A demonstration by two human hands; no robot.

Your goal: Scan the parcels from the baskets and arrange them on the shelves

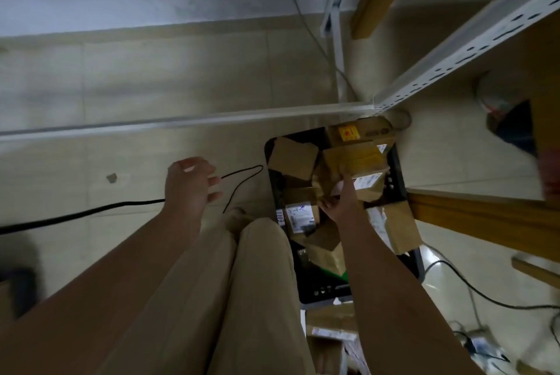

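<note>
A black basket (397, 174) on the floor is heaped with several brown cardboard parcels, some with white labels. My right hand (341, 202) reaches down into the heap and grips a brown parcel (330, 179) near the middle of the basket; its fingertips are hidden by the cardboard. My left hand (189, 185) hangs over the tiled floor to the left of the basket, fingers loosely spread, holding nothing. A white metal shelf frame (472, 41) rises on the right.
A black cable (91, 212) runs across the floor under my left hand. More parcels (331, 326) lie below the basket. Wooden shelf boards (485, 217) jut out at right. My legs in beige trousers (242, 283) fill the lower middle. Cables and a power strip (485, 344) lie at bottom right.
</note>
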